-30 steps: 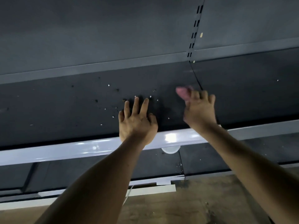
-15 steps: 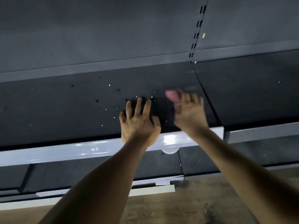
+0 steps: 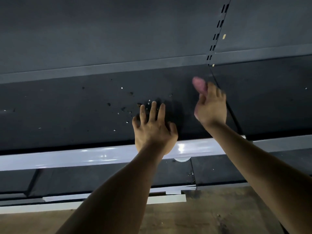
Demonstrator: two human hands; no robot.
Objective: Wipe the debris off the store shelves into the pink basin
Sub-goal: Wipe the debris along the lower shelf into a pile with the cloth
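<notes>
My right hand was smeared by motion, and the pink thing at its fingertips was too blurred to name (cloth or sponge, I couldn't tell). Both forearms ran off the bottom edge. The shelf was cut off at both sides.

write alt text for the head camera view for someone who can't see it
Two bare hands reach onto a dark store shelf strewn with debris: the left hand lies flat, fingers spread, beside the crumbs, while the right hand, blurred, grips a pink cloth near the shelf seam. No basin is visible.
</notes>
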